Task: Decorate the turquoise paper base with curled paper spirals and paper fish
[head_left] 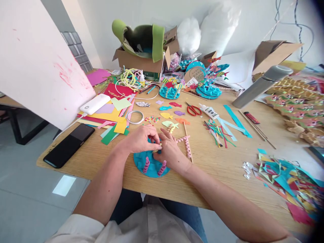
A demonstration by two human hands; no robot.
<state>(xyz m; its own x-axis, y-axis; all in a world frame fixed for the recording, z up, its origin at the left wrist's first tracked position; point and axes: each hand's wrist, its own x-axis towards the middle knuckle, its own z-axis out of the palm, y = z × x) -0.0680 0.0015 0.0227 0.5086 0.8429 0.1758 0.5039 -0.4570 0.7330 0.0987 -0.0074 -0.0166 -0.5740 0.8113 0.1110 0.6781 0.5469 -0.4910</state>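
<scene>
A round blue base [152,168] lies near the table's front edge, with two pink spiral pieces, a left one [146,165] and a right one [162,168], standing on its front part. Over its back part my left hand [143,139] pinches a small pale yellow piece [157,148] between thumb and finger. My right hand [170,150] is bent around the same piece from the other side, its fingers partly closed; the two hands nearly touch. Just beyond my right hand a pink twisted strip [187,147] is wound on a wooden stick [191,155].
Paper fish [166,115], red scissors [193,109] and a glue bottle [209,111] lie behind the hands. A black phone [69,145] and coloured paper sheets [108,116] are at the left. Paper scraps [286,179] lie at the right, below a grey bottle [262,86].
</scene>
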